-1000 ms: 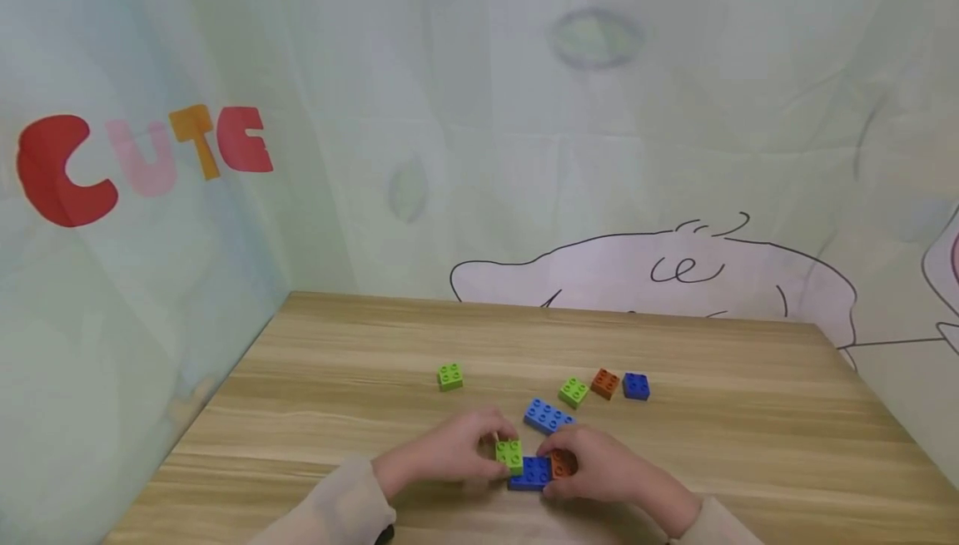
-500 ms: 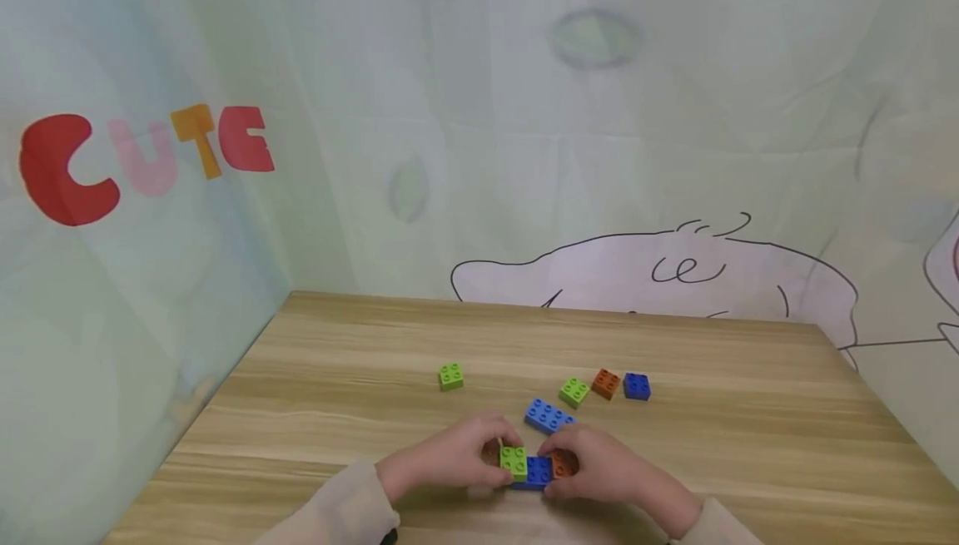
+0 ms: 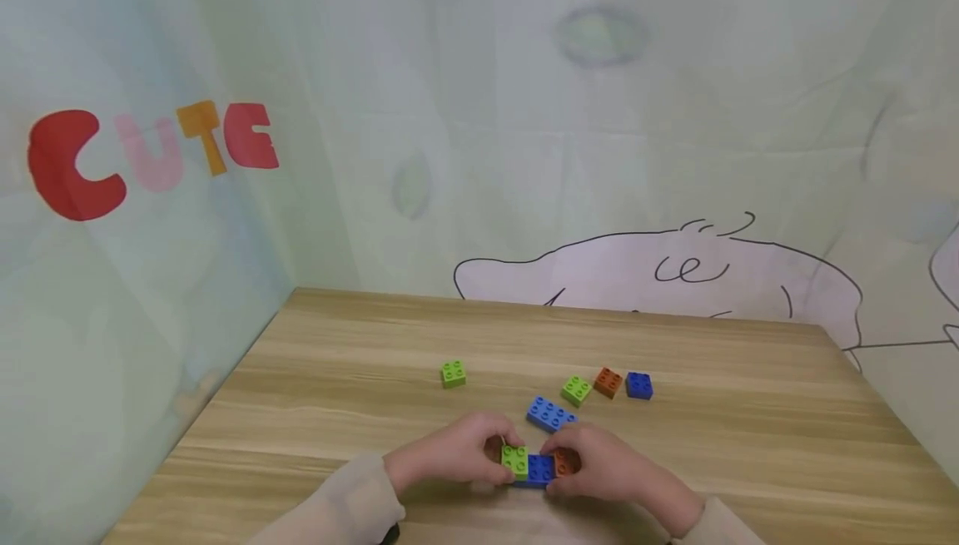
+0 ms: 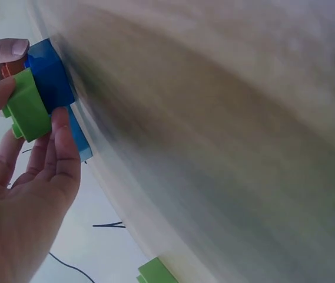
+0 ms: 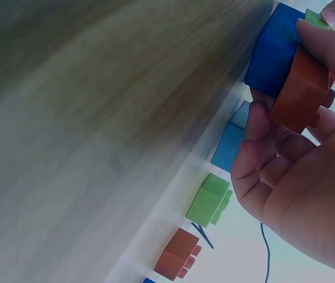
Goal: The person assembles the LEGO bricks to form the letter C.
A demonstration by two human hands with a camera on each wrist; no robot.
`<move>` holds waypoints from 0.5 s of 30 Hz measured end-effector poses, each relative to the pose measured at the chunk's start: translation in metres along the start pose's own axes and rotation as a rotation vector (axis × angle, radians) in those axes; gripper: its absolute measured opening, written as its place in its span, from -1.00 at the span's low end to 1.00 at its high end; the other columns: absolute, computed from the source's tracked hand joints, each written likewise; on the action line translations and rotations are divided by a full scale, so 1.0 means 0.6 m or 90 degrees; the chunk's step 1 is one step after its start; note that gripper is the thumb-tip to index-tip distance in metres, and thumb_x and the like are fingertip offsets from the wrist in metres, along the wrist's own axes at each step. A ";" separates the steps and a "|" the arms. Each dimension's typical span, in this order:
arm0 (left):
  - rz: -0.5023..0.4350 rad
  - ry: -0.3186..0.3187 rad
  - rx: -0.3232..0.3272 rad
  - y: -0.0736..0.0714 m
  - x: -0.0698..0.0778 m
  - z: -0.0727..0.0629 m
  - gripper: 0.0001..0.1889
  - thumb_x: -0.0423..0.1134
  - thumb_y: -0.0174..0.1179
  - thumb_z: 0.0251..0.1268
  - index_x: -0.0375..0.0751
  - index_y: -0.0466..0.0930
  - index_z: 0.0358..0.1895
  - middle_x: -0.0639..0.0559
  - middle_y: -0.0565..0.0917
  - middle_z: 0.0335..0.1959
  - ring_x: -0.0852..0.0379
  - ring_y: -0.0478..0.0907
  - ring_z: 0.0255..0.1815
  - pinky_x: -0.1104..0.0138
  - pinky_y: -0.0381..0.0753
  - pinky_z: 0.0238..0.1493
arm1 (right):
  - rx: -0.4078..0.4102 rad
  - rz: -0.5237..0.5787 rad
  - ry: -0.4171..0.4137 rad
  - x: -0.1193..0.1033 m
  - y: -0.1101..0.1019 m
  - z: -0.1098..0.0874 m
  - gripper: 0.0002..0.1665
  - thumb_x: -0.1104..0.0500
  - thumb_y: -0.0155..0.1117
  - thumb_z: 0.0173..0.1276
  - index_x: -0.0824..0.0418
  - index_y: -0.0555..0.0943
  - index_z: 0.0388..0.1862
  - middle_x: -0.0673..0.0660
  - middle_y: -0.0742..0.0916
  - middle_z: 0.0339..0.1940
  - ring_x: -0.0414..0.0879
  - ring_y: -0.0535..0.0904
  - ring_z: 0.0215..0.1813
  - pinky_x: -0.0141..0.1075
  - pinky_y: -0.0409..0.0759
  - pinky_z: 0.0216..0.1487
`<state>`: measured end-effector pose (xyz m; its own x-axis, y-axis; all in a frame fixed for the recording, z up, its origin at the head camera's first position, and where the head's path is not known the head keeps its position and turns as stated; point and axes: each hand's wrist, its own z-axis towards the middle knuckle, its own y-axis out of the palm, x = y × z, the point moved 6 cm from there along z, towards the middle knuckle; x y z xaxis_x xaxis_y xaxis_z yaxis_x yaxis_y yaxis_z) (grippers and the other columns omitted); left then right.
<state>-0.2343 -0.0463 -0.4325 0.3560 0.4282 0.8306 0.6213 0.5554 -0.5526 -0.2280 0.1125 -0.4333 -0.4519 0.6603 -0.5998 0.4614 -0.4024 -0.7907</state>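
A dark blue toy building brick (image 3: 540, 468) lies close over the table in front of the person. On its left end sits a lime green brick (image 3: 514, 462), pinched between the thumb and fingers of the left hand (image 3: 468, 450). An orange-brown brick (image 5: 301, 88) sits on the opposite end, gripped by the right hand (image 3: 605, 463), whose thumb also reaches the blue brick's side. In the left wrist view the green brick (image 4: 29, 107) stands flush against the blue one (image 4: 52, 75). The fingers partly hide the orange-brown brick in the head view.
Just beyond the hands lies a lighter blue long brick (image 3: 550, 414). Farther back are a green brick (image 3: 576, 390), an orange-brown brick (image 3: 608, 382) and a dark blue brick (image 3: 639, 385). Another green brick (image 3: 453, 374) lies to the left on the wooden table (image 3: 337, 379).
The left hand has brought the green brick slightly right and down, squarely over the blue brick's left end. The right hand keeps its grip in about the same place.
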 end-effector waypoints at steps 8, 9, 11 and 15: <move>-0.006 0.006 -0.009 0.001 0.001 0.005 -0.71 -0.42 0.37 0.04 -0.29 0.62 -0.11 0.16 0.58 -0.32 0.26 0.50 -0.32 0.48 0.51 -0.24 | -0.002 0.006 0.003 0.002 -0.003 0.000 -0.57 -0.02 0.49 0.07 0.09 0.67 -0.09 -0.13 0.69 -0.15 -0.29 0.50 -0.13 -0.29 0.50 -0.07; -0.007 0.004 -0.011 0.001 0.002 0.006 -0.71 -0.42 0.37 0.03 -0.29 0.61 -0.12 0.16 0.57 -0.33 0.25 0.51 -0.33 0.49 0.51 -0.26 | -0.003 0.008 0.002 0.002 -0.003 0.000 -0.57 -0.02 0.49 0.07 0.10 0.67 -0.09 -0.13 0.69 -0.15 -0.29 0.50 -0.13 -0.29 0.49 -0.07; -0.010 -0.001 -0.012 0.000 0.002 0.006 -0.71 -0.43 0.37 0.03 -0.29 0.61 -0.12 0.16 0.57 -0.34 0.25 0.51 -0.34 0.50 0.51 -0.28 | -0.002 0.009 0.001 0.001 -0.003 0.000 -0.58 -0.01 0.49 0.07 0.10 0.67 -0.09 -0.13 0.69 -0.16 -0.30 0.50 -0.14 -0.29 0.49 -0.07; -0.028 -0.025 -0.011 -0.001 0.000 0.006 -0.71 -0.42 0.38 0.02 -0.26 0.62 -0.13 0.16 0.59 -0.35 0.25 0.51 -0.36 0.50 0.50 -0.31 | -0.006 0.017 -0.001 0.002 0.001 0.000 -0.59 -0.01 0.49 0.08 0.10 0.67 -0.10 -0.15 0.68 -0.18 -0.31 0.49 -0.16 -0.32 0.49 -0.10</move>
<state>-0.2373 -0.0444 -0.4324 0.3003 0.4319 0.8504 0.6478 0.5621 -0.5142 -0.2282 0.1128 -0.4344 -0.4407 0.6482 -0.6209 0.4804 -0.4140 -0.7732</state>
